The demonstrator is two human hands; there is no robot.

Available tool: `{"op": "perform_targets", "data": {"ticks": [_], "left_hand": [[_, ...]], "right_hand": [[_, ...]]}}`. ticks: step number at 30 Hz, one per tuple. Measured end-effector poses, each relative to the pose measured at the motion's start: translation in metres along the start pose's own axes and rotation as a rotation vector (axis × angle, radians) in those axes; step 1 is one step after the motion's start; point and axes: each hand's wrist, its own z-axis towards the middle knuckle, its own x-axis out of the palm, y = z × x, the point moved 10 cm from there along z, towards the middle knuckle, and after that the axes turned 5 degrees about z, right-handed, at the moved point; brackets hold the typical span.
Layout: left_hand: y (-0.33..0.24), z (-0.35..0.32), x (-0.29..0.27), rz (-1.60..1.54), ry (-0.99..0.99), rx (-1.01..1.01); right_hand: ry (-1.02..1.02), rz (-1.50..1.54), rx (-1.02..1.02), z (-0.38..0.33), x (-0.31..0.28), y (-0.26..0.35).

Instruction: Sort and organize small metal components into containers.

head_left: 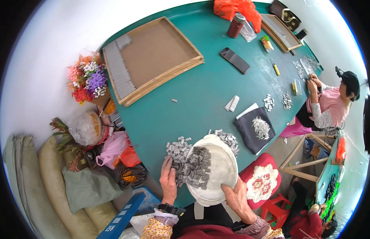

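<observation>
Fingers of the left hand (168, 180) are spread flat on small grey metal pieces (197, 166) at lower centre, while the white dish (224, 175) is gripped by the right hand (237, 196). Part of the heap lies in the dish; more remains on the green table (185, 99).

glossy white plastic bowl (222, 175); dull grey metal pieces (197, 165); matt green table (193, 99)

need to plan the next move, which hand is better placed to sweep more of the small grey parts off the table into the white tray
Left, probably. The left hand already rests on the pile of small grey parts beside the white tray. The right hand grips the tray's near rim, steadying it.
</observation>
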Motion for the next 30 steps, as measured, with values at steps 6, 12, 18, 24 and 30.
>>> {"op": "perform_targets", "data": {"ticks": [6,12,18,24,30], "left_hand": [[0.005,-0.002,-0.006,-0.019,-0.001,0.017],[0.006,0.0,-0.007,-0.052,-0.031,0.007],[0.005,-0.003,-0.005,-0.06,-0.034,0.002],[-0.002,-0.009,-0.006,-0.014,-0.075,0.037],[-0.032,-0.048,-0.03,0.021,-0.274,0.085]], "right_hand": [[0.005,-0.302,-0.296,0.002,0.024,0.036],[-0.071,-0.429,-0.462,0.001,0.039,0.066],[-0.097,-0.48,-0.54,0.003,0.045,0.08],[-0.132,-0.473,-0.647,0.002,0.032,0.091],[-0.073,-0.384,-0.797,0.014,0.01,0.1]]}}
